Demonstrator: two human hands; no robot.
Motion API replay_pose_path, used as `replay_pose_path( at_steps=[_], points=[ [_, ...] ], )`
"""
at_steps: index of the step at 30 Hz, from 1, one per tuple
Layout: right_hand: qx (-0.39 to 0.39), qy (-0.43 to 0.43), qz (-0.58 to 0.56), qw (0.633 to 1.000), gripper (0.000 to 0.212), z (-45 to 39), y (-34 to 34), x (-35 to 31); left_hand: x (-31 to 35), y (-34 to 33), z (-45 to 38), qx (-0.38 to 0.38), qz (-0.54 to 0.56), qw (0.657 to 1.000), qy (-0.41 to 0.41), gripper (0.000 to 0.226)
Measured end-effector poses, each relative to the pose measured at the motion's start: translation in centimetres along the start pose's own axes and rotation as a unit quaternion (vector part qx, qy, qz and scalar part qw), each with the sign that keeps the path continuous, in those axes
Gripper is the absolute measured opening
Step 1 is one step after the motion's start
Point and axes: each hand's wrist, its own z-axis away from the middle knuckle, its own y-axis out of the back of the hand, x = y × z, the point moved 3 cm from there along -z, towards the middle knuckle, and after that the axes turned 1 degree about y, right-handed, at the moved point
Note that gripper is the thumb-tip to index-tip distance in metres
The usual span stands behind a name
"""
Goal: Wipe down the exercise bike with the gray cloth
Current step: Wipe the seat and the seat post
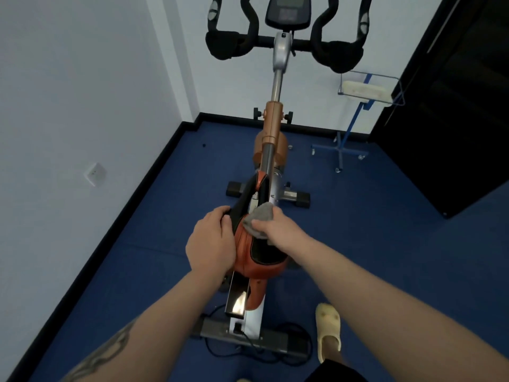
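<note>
Nearest, a foot in a pale yellow slipper [327, 330] stands on the blue floor [385, 244], just right of the exercise bike's [272, 125] rear base, where a black cable [298, 337] loops. Above that, the orange and black seat [254, 255] sits between both hands. The left hand [212, 244] grips the seat's left side, fingers curled over its edge. The right hand [275, 230] holds the gray cloth [259, 217] bunched in its fingers, pressing it on top of the seat. Farther off, the bike's silver post rises to the black handlebars [231, 45] and the console [287, 11]. At far right, a blue stand [355, 117] is beside a dark cabinet [454, 106].
</note>
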Motion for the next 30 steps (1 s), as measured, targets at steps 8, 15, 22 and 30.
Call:
replay_pose_path(
  at_steps=[8,15,22,30],
  points=[
    [0.082,0.087,0.112,0.987,0.076,5.0,-2.3,3.7,0.0,0.0,0.0,0.010,-0.018,0.999,-0.034,0.033],
    [0.178,0.099,0.013,0.979,0.067,6.5,-3.8,3.3,0.0,0.0,0.1,0.008,-0.016,0.999,-0.036,0.032],
    [0.256,0.007,-0.265,0.930,0.022,4.5,-3.0,3.3,0.1,0.0,0.0,0.001,-0.019,0.999,-0.041,0.032],
    [0.334,-0.088,-0.286,0.894,0.028,4.2,-5.3,3.4,0.1,0.0,-0.1,0.005,-0.018,0.999,-0.042,0.032]
  ],
)
